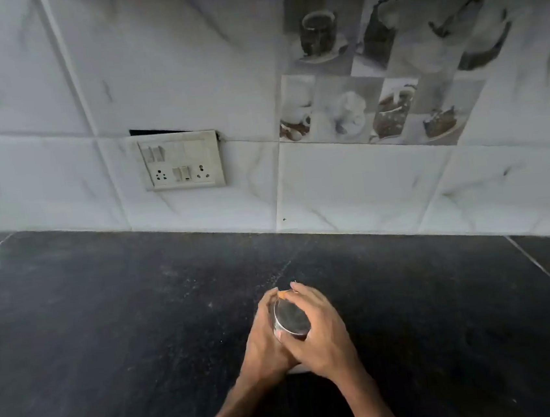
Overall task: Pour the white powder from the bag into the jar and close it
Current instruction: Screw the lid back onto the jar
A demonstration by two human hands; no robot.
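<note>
Lower centre of the frame, on the dark counter (109, 327): the jar (300, 335), clasped from both sides. Left hand (264, 342) curled round its body, right hand (321, 336) curled over the shiny metal lid (290, 315). Probably rigid and smooth, so slippery under a twist, and heavier if filled. Best gripped low on the body with one hand and by the lid's rim with the other. Body almost wholly hidden by fingers; contents unseen. Lid seated or loose: impossible to tell. No bag in view.
</note>
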